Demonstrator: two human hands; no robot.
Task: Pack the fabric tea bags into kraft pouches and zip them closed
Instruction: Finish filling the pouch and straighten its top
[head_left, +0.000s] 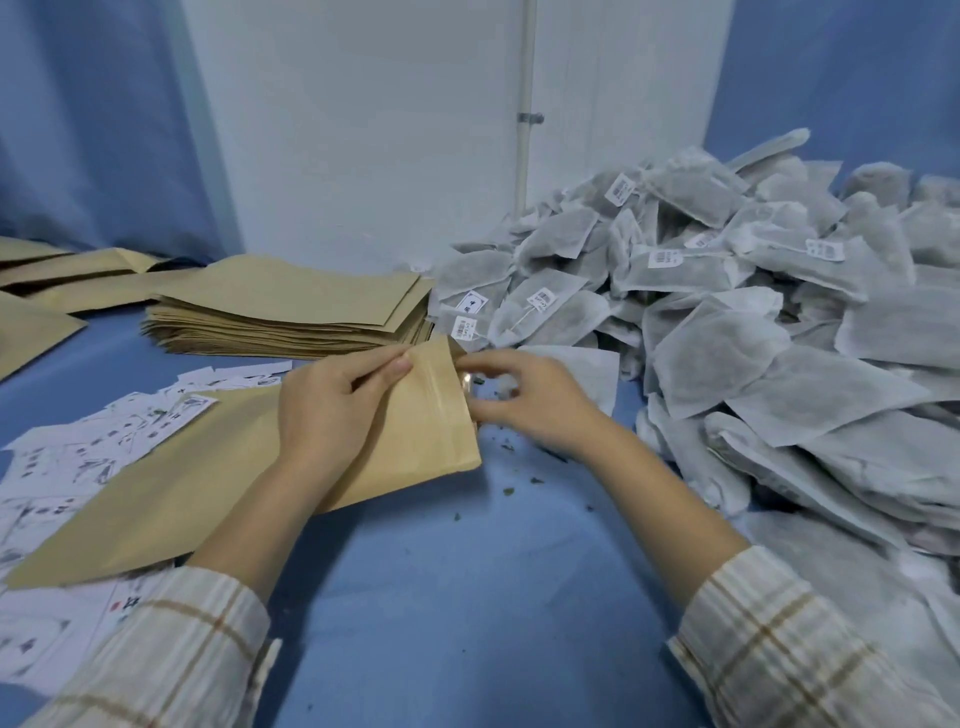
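Observation:
A kraft pouch lies flat on the blue table, its zip mouth pointing right. My left hand grips the pouch near the mouth, thumb on the upper lip. My right hand pinches the mouth's right edge, its fingertips blurred. A white fabric tea bag lies just behind my right hand. A big heap of fabric tea bags with small barcode tags fills the right side.
A stack of empty kraft pouches sits behind my hands, with more pouches at the far left. Printed paper labels are scattered under and left of the held pouch. Tea crumbs dot the blue table.

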